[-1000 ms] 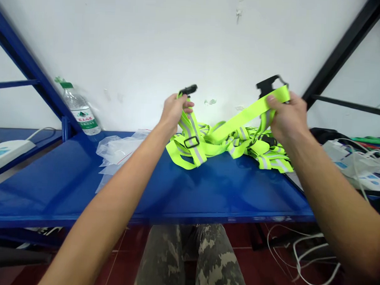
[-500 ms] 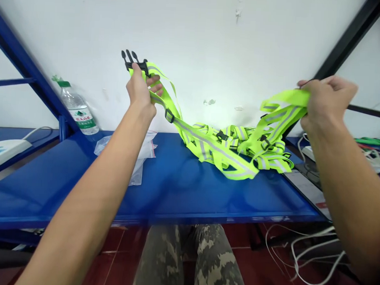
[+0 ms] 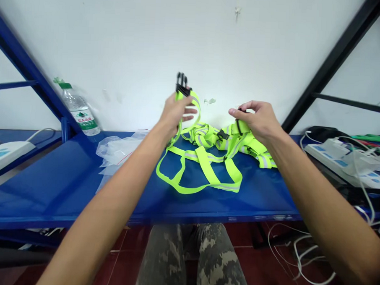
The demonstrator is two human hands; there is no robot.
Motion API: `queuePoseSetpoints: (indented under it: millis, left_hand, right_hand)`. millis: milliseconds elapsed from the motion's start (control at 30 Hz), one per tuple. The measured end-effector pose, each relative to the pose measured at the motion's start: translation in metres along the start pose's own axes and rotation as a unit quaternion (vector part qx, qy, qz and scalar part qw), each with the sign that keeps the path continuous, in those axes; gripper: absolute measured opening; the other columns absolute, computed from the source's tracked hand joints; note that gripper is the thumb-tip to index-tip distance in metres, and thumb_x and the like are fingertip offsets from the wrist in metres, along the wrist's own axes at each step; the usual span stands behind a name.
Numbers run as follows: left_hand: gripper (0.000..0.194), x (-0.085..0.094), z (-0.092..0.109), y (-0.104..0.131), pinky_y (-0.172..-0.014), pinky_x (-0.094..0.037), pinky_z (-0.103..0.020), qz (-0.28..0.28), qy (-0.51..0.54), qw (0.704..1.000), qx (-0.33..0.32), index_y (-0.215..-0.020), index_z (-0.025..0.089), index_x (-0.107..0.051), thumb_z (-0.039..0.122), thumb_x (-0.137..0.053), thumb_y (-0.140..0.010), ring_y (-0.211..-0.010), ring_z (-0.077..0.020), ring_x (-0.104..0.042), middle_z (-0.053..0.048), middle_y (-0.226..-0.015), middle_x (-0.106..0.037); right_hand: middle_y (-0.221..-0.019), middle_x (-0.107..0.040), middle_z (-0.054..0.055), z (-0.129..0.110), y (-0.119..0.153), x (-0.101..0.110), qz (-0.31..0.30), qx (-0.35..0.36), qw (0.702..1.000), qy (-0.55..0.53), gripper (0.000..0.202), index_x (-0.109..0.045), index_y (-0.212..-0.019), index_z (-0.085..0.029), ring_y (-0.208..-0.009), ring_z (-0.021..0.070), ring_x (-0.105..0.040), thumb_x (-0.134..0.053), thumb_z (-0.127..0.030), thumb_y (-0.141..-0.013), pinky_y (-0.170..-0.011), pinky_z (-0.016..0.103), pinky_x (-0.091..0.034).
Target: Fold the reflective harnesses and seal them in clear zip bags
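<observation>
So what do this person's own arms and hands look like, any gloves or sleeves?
Both the left hand and right hand are gloveless, with no ring or watch visible. The left forearm and right forearm show no sleeves, cables or clear markings. Below are patchy camouflage trousers.

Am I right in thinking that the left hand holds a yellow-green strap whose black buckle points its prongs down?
Not quite: the head view shows the black buckle pointing its prongs up; the left hand does hold the yellow-green strap.
</observation>
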State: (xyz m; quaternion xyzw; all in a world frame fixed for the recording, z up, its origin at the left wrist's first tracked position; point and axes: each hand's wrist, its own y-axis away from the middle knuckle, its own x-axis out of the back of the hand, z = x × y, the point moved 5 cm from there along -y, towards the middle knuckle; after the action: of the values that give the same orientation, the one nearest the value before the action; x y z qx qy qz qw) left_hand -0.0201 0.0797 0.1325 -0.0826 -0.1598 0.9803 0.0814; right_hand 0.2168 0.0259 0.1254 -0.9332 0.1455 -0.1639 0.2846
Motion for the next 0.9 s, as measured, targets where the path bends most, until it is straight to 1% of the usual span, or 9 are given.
queuePoseSetpoints:
  millis: [167,300,367,433,500,633,700,800,900]
  left_hand:
    - [0.066,-0.035,-0.045,0.03,-0.078,-0.058,-0.042,-0.086,0.015,0.995,0.046,-0.122,0.022,-0.055,0.031,-0.086,-0.065,-0.086,-0.0231,-0.069,-0.008,-0.099,-0.068]
    - [0.074,-0.044,-0.064,0.038,-0.079,-0.059,-0.046,-0.117,0.037,0.991,0.061,-0.122,0.021,-0.055,0.018,-0.089,-0.057,-0.088,-0.0242,-0.068,-0.008,-0.105,-0.067]
    - [0.071,-0.044,-0.065,0.036,-0.079,-0.06,-0.046,-0.126,0.041,0.99,0.057,-0.121,0.021,-0.057,0.014,-0.087,-0.057,-0.085,-0.023,-0.068,-0.008,-0.105,-0.067]
    - [0.068,-0.04,-0.062,0.032,-0.077,-0.06,-0.044,-0.116,0.038,0.992,0.039,-0.12,0.021,-0.058,0.011,-0.085,-0.058,-0.084,-0.022,-0.067,-0.007,-0.104,-0.067]
    - [0.068,-0.035,-0.057,0.028,-0.077,-0.06,-0.042,-0.092,0.034,0.995,0.019,-0.121,0.021,-0.057,0.01,-0.082,-0.059,-0.084,-0.0218,-0.067,-0.006,-0.103,-0.068]
    - [0.064,-0.028,-0.046,0.024,-0.083,-0.057,-0.04,-0.054,0.017,0.998,-0.015,-0.118,0.019,-0.059,0.01,-0.08,-0.058,-0.089,-0.0227,-0.067,-0.005,-0.1,-0.069]
    - [0.058,-0.03,-0.043,0.025,-0.084,-0.057,-0.04,-0.06,0.012,0.998,-0.011,-0.113,0.018,-0.06,0.013,-0.082,-0.059,-0.091,-0.0242,-0.067,-0.006,-0.1,-0.07]
    - [0.06,-0.036,-0.039,0.03,-0.084,-0.056,-0.041,-0.074,0.015,0.997,-0.001,-0.114,0.02,-0.059,0.021,-0.085,-0.06,-0.096,-0.026,-0.067,-0.007,-0.105,-0.07]
    - [0.06,-0.038,-0.037,0.031,-0.083,-0.056,-0.041,-0.057,0.008,0.998,-0.007,-0.116,0.021,-0.058,0.018,-0.084,-0.062,-0.095,-0.0255,-0.067,-0.007,-0.103,-0.07]
  right_hand:
    - [-0.078,-0.063,0.005,0.008,0.015,-0.033,-0.016,-0.062,0.996,-0.057,0.024,-0.062,-0.077,-0.021,-0.074,0.0214,-0.062,-0.079,-0.028,-0.063,-0.064,0.038,-0.052]
    - [-0.092,-0.063,0.005,-0.003,0.022,-0.045,-0.03,0.022,0.999,-0.026,0.023,-0.062,-0.086,-0.021,-0.089,0.0215,-0.063,-0.075,-0.023,-0.066,-0.076,0.038,-0.055]
    - [-0.098,-0.062,0.005,-0.012,0.025,-0.045,-0.026,0.066,0.997,-0.021,0.026,-0.061,-0.089,-0.022,-0.096,0.0212,-0.061,-0.074,-0.021,-0.067,-0.082,0.038,-0.055]
    - [-0.099,-0.061,0.005,-0.019,0.027,-0.042,-0.027,0.075,0.997,-0.025,0.029,-0.062,-0.095,-0.022,-0.099,0.0212,-0.061,-0.074,-0.02,-0.068,-0.083,0.038,-0.054]
    - [-0.097,-0.062,0.006,-0.02,0.028,-0.038,-0.044,0.053,0.998,-0.01,0.029,-0.064,-0.095,-0.021,-0.096,0.0224,-0.061,-0.076,-0.023,-0.069,-0.08,0.039,-0.054]
    - [-0.075,-0.063,0.005,-0.012,0.029,-0.035,-0.144,-0.022,0.988,0.05,0.021,-0.067,-0.074,-0.018,-0.077,0.0226,-0.061,-0.077,-0.036,-0.071,-0.067,0.04,-0.05]
    - [-0.071,-0.062,0.004,-0.013,0.03,-0.035,-0.166,-0.016,0.984,0.061,0.022,-0.068,-0.072,-0.018,-0.072,0.0214,-0.06,-0.073,-0.039,-0.075,-0.065,0.039,-0.049]
    - [-0.074,-0.064,0.005,-0.026,0.032,-0.032,-0.134,0.047,0.985,0.095,0.019,-0.068,-0.075,-0.018,-0.076,0.0225,-0.061,-0.069,-0.036,-0.08,-0.068,0.039,-0.048]
    - [-0.082,-0.065,0.005,-0.04,0.034,-0.03,-0.092,0.104,0.984,0.11,0.014,-0.066,-0.081,-0.019,-0.087,0.0235,-0.062,-0.065,-0.033,-0.084,-0.075,0.037,-0.049]
